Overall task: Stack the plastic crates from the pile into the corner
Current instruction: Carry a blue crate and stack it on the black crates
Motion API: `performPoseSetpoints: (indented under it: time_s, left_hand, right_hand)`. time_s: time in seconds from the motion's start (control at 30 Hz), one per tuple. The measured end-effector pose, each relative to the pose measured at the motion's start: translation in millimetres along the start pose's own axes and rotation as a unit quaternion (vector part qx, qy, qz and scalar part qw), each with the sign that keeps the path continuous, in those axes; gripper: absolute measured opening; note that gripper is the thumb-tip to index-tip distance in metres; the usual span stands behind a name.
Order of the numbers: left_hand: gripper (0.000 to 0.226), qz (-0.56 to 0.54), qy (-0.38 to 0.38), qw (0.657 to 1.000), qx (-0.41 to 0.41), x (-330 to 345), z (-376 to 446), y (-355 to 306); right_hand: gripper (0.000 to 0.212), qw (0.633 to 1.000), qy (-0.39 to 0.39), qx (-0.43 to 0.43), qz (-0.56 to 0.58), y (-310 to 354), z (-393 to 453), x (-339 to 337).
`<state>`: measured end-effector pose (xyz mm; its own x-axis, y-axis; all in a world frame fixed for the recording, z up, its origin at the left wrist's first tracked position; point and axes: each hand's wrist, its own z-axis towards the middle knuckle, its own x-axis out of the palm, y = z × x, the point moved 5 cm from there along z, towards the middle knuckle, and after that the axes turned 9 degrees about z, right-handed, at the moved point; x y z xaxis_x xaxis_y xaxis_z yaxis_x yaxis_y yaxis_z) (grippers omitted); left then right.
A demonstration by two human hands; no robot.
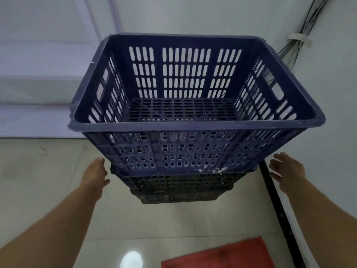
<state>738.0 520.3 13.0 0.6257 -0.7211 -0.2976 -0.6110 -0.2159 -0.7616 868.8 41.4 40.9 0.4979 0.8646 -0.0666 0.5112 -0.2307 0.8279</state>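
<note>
The blue crate (pixel 193 105) sits on top of a darker crate (pixel 177 188) in the corner stack, its long axis running left to right across the view. Both grips are released: the left hand (pixel 96 175) and right hand (pixel 284 169) flank its lower short sides, about equally near, touching nothing.

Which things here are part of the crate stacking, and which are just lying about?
Part of the job:
- blue crate, on top of the stack
- dark crate beneath it
- left hand and right hand, both open, beside the stack

Just lying about:
- red mat on the floor
- bundled cables on the wall
</note>
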Motion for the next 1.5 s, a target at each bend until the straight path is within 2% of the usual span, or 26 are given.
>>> performPoseSetpoints:
  time_s: [0.07, 0.13, 0.17, 0.3, 0.57, 0.67, 0.77, 0.9, 1.07, 1.13, 1.23, 1.5]
  left_hand:
    - [0.033, 0.004, 0.007, 1.0, 0.0, 12, 9, 13]
    - [0.017, -0.002, 0.014, 1.0, 0.0, 24, 15, 21]
    - [0.016, -0.011, 0.01, 1.0, 0.003, 28, 18, 24]
    - [0.032, -0.023, 0.012, 0.999, 0.019, 37, 27, 36]
    - [0.044, -0.062, 0.018, 0.998, 0.015, 31, 44, 53]
    - [0.044, -0.061, 0.016, 0.998, 0.013, 29, 46, 53]
    - [0.042, -0.064, 0.015, 0.998, 0.023, 33, 45, 54]
    - [0.041, -0.073, 0.006, 0.997, 0.027, 33, 46, 54]
    - [0.042, -0.086, 0.004, 0.996, 0.02, 31, 48, 54]
    - [0.045, -0.086, 0.013, 0.996, 0.026, 34, 48, 54]
    - [0.047, -0.088, 0.016, 0.995, 0.033, 36, 49, 50]
    - [0.045, -0.066, 0.022, 0.996, 0.048, 39, 46, 38]
  right_hand:
    - [0.02, 1.0, 0.006, 0.001, -0.027, -25, 12, 10]
    - [0.033, 0.999, 0.019, 0.003, -0.039, -44, 22, 20]
    - [0.035, 0.999, 0.025, 0.002, -0.038, -51, 27, 23]
    - [0.036, 0.999, 0.023, 0.026, -0.019, -72, 39, 26]
    - [0.034, 0.997, 0.037, 0.017, 0.062, -84, 47, 31]
    - [0.033, 0.996, 0.059, 0.01, 0.065, -89, 49, 29]
    - [0.015, 0.995, 0.038, -0.014, 0.087, -89, 55, 21]
    - [0.017, 0.99, -0.009, 0.008, 0.14, -88, 59, 21]
    - [0.023, 0.989, 0.005, 0.003, 0.15, -84, 53, 26]
    - [0.018, 0.988, -0.01, -0.006, 0.154, -84, 51, 23]
    - [0.023, 0.987, -0.018, -0.003, 0.159, -87, 50, 23]
    - [0.016, 0.99, -0.021, 0.014, 0.135, -84, 49, 25]
